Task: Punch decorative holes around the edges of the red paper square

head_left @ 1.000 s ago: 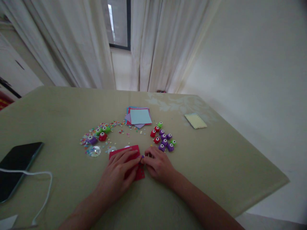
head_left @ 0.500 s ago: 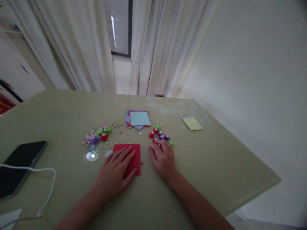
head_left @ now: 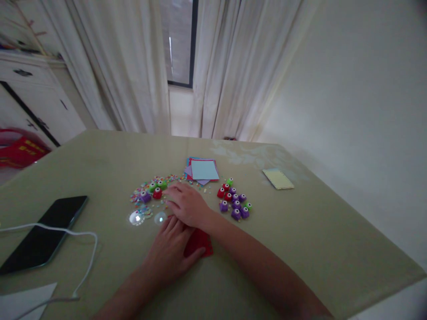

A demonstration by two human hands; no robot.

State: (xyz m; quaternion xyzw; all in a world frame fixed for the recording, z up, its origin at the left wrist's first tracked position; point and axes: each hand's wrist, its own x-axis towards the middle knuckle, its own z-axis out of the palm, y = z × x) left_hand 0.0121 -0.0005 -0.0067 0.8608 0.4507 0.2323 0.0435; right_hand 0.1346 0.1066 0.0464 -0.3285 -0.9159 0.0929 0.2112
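- Just below the centre of the frame, the left hand lies palm down on a red card, fingers extended and holding nothing between them; the card shows at the right of this hand.
- At the centre, the right hand crosses above the left, its fingers loosely bent and pointing left; whether the fingertips are together or apart, I cannot tell.
- Left of centre, near those fingertips, sits a red one-eyed figure, with a purple figure and green ones beside it, among scattered confetti.
- Below the confetti, a clear disc catches light.
- Right of centre, more red, purple and green figures stand clustered.
- Above centre lies a stack of coloured sheets, pale blue on top.
- At the left edge, a white cable crosses a dark phone.
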